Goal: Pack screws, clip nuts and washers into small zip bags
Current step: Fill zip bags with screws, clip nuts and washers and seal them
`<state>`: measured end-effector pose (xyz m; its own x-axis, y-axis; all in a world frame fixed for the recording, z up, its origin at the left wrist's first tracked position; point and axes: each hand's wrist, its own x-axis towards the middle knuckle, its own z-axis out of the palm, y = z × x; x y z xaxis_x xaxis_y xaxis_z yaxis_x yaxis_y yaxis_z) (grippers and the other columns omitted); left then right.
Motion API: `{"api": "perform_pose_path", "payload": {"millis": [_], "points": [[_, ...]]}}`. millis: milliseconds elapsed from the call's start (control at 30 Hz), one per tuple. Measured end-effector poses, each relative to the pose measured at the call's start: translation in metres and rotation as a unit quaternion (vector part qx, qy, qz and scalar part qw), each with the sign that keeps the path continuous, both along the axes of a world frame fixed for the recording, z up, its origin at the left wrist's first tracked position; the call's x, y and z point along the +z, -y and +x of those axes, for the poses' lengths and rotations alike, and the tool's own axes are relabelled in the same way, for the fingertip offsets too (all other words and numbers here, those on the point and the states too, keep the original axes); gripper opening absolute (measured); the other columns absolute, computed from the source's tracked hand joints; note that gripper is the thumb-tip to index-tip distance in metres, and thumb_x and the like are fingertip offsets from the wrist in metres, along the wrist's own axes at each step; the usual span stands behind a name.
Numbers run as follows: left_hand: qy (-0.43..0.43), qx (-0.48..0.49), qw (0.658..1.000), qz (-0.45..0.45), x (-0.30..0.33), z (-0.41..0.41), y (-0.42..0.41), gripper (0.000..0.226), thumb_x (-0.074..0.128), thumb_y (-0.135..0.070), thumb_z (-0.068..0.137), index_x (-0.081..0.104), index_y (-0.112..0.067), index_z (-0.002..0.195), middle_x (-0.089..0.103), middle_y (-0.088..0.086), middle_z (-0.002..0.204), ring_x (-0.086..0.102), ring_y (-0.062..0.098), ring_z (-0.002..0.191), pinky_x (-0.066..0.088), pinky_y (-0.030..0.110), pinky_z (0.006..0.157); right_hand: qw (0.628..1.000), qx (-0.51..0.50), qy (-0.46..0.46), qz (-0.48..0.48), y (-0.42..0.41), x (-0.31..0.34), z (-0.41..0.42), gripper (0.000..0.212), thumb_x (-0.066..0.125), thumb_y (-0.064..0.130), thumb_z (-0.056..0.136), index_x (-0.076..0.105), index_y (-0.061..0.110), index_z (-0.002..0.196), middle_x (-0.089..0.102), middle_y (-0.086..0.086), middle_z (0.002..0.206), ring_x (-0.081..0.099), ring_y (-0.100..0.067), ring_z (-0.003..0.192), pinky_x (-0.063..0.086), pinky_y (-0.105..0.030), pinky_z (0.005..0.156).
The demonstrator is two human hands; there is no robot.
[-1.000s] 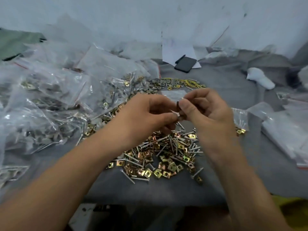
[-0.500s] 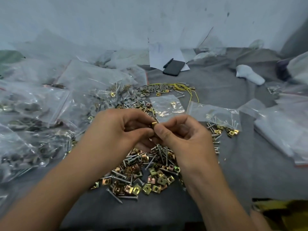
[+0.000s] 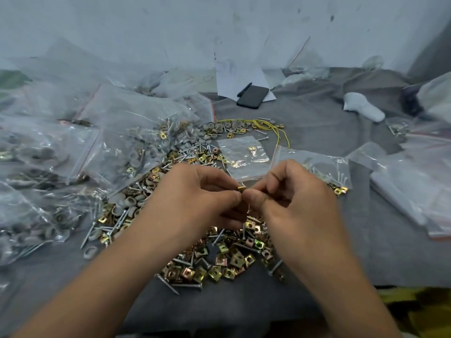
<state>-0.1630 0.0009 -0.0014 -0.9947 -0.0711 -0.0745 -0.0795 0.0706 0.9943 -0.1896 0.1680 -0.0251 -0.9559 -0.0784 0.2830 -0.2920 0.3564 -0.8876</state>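
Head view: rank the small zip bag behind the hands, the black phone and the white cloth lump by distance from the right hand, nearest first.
1. small zip bag: just beyond the right hand, slightly to its left.
2. black phone: farther back, centre, on white paper.
3. white cloth lump: far right, near the wall; only somewhat farther than the phone.

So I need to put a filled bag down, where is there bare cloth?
Bare grey cloth lies between the phone and the white wad, and also near the front edge. The loose hardware pile and the left bag heap are crowded.
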Motion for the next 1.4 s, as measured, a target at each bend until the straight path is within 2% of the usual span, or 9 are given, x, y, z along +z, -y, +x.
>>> {"api": "perform_pose_path", "payload": {"millis": [167,333,467,600,733,900,1133,1300,1400], "points": [[-0.041,0.002,0.999,0.023,0.001,0.005,0.005,0.007,0.069,0.010,0.094,0.072,0.004,0.093,0.077,0.025,0.081,0.079,0.038,0.072,0.067,0.037,0.064,0.981,0.047,0.046,-0.185,0.003,-0.004,0.003,0.025,0.086,0.009,0.080,0.062,0.011,0.088,0.079,-0.003,0.085,0.078,-0.019,0.079,0.063,-0.030,0.071],[-0.122,-0.016,0.992,-0.032,0.002,0.012,0.010,0.024,0.081,-0.011,0.083,0.082,-0.015,0.107,0.076,0.013,0.082,0.070,0.023,0.066,0.058,0.028,0.059,0.903,0.105,0.168,-0.382,0.012,-0.007,0.006,0.041,0.087,0.026,0.064,0.064,0.010,0.095,0.078,-0.015,0.084,0.077,-0.024,0.076,0.061,-0.028,0.067],[-0.150,-0.020,0.987,-0.055,0.005,0.011,0.009,0.026,0.085,-0.022,0.076,0.086,-0.022,0.102,0.073,0.011,0.076,0.062,0.018,0.063,0.054,0.034,0.060,0.855,0.153,0.201,-0.454,0.012,-0.008,0.005,0.031,0.081,0.012,0.070,0.066,0.007,0.096,0.076,-0.018,0.086,0.076,-0.025,0.079,0.061,-0.028,0.070],[-0.205,-0.017,0.973,-0.105,0.007,0.011,0.008,0.028,0.088,-0.024,0.071,0.084,-0.022,0.099,0.074,0.005,0.075,0.067,0.016,0.065,0.058,0.032,0.061,0.845,0.176,0.200,-0.464,0.007,-0.007,0.005,0.020,0.077,0.006,0.077,0.071,0.009,0.095,0.076,-0.022,0.090,0.077,-0.027,0.081,0.062,-0.030,0.072],[-0.263,-0.004,0.953,-0.150,0.009,0.013,0.012,0.029,0.089,-0.024,0.074,0.082,-0.019,0.101,0.076,0.004,0.081,0.072,0.023,0.070,0.063,0.043,0.064,0.837,0.211,0.185,-0.471,0.004,-0.007,0.005,0.025,0.079,0.003,0.079,0.073,0.005,0.103,0.077,-0.023,0.102,0.078,-0.027,0.089,0.062,-0.031,0.075],[-0.292,0.006,0.941,-0.172,0.015,0.018,0.014,0.026,0.090,-0.025,0.075,0.081,-0.018,0.099,0.080,-0.007,0.083,0.077,0.012,0.072,0.063,0.026,0.066,0.837,0.232,0.160,-0.469,0.001,-0.007,0.006,0.028,0.083,0.003,0.079,0.078,0.011,0.105,0.077,-0.019,0.109,0.077,-0.025,0.096,0.061,-0.031,0.082],[-0.324,0.028,0.914,-0.243,0.019,0.020,0.013,0.015,0.088,-0.021,0.079,0.082,-0.019,0.092,0.079,-0.010,0.080,0.076,0.012,0.067,0.063,0.029,0.062,0.878,0.219,0.129,-0.405,0.000,-0.006,0.009,0.027,0.089,0.018,0.076,0.080,0.016,0.101,0.078,-0.014,0.097,0.077,-0.023,0.090,0.061,-0.029,0.081],[-0.332,0.042,0.909,-0.250,0.018,0.020,0.013,0.017,0.086,-0.021,0.080,0.084,-0.016,0.096,0.080,-0.005,0.082,0.078,0.011,0.071,0.063,0.029,0.067,0.925,0.192,0.067,-0.321,-0.004,-0.009,0.010,0.023,0.078,0.027,0.087,0.079,0.016,0.107,0.078,-0.016,0.097,0.075,-0.027,0.089,0.060,-0.032,0.082],[-0.332,0.039,0.912,-0.237,0.017,0.019,0.013,0.018,0.085,-0.019,0.079,0.083,-0.017,0.097,0.081,-0.008,0.087,0.078,0.009,0.077,0.063,0.024,0.072,0.920,0.208,0.077,-0.324,-0.002,-0.009,0.010,0.026,0.067,0.037,0.094,0.078,0.017,0.107,0.078,-0.013,0.097,0.074,-0.025,0.088,0.060,-0.033,0.079]]}}
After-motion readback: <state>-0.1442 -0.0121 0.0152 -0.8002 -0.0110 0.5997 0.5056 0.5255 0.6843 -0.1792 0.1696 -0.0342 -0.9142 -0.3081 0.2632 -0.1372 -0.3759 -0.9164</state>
